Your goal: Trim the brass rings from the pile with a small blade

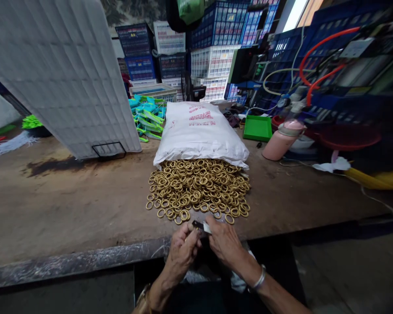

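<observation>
At the front edge of the workbench, my left hand (183,245) and my right hand (225,240) meet close together. The right fingers are closed on a small tool with a black end and a pale part (207,227), whose exact kind I cannot make out. Its black end reaches to the left fingertips. My left thumb and fingers are pinched together; what they hold is hidden. Just beyond both hands lies a heap of gold-coloured rings (199,185), spilling from the open mouth of a white sack (196,131) with red print.
A grey-white ribbed panel (62,74) stands on the bench (85,213) at left. Green and blue plastic pieces (147,115) lie behind the sack. To the right are a green tray (257,127), a pink bottle (283,138) and red hoses (314,56). Stacked crates (216,24) fill the back.
</observation>
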A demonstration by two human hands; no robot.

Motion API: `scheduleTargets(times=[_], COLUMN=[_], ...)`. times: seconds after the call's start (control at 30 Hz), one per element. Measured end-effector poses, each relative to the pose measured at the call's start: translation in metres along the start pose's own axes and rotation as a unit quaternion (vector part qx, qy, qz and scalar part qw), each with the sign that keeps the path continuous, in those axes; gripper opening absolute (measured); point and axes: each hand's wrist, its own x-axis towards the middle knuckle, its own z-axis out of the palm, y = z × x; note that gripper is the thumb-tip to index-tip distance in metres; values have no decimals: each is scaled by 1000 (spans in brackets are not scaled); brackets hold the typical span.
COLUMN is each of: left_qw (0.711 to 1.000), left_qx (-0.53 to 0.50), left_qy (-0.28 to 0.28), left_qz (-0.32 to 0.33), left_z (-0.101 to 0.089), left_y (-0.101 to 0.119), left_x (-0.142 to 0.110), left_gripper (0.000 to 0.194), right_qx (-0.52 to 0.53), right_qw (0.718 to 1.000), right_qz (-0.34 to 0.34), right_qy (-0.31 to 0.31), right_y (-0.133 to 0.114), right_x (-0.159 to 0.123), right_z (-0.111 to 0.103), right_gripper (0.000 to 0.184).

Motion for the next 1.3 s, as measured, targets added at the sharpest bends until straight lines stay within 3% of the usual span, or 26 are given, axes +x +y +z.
scheduleTargets(times=[0.17, 0.33, 0.53, 0.7, 0.83, 1.0, 1.13, 1.23, 1.3], left_qw=[995, 983, 967, 960, 979, 998, 998, 998, 998], left_qx=[-86, -180, -250, -272, -201, -35, 15, 11, 0], left_qy=[-43, -20, -32, -16, 28, 49, 41, 54, 59], left_qz=[-21, -36, -46, -56, -13, 35, 44, 35, 25], left_z=[0, -5, -12, -12, -9, -3, -1, -1, -1], left_y=[-1, -4, -1, 1, 4, 9, 9, 6, 3], left_x=[-6, -1, -1, 3, 10, 15, 13, 12, 12], left_gripper=[31, 29, 19, 22, 27, 34, 30, 31, 32], right_qx=[-29, -68, -84, -2, 116, 249, 338, 443, 533], right_qw=[997, 995, 994, 996, 990, 965, 939, 896, 843], right_qz=[45, 30, 33, 0, -11, -52, -42, 12, 67], right_qy=[49, 64, 69, 91, 85, 60, 38, 24, -11], right_y=[8, 1, 3, 6, 2, -4, -9, -14, -17], right_x=[13, 27, 33, 31, 25, 15, 13, 12, 10], right_z=[-3, 3, 15, 11, 0, -10, -12, -10, -8], right_gripper=[22, 28, 28, 27, 15, 18, 29, 31, 33])
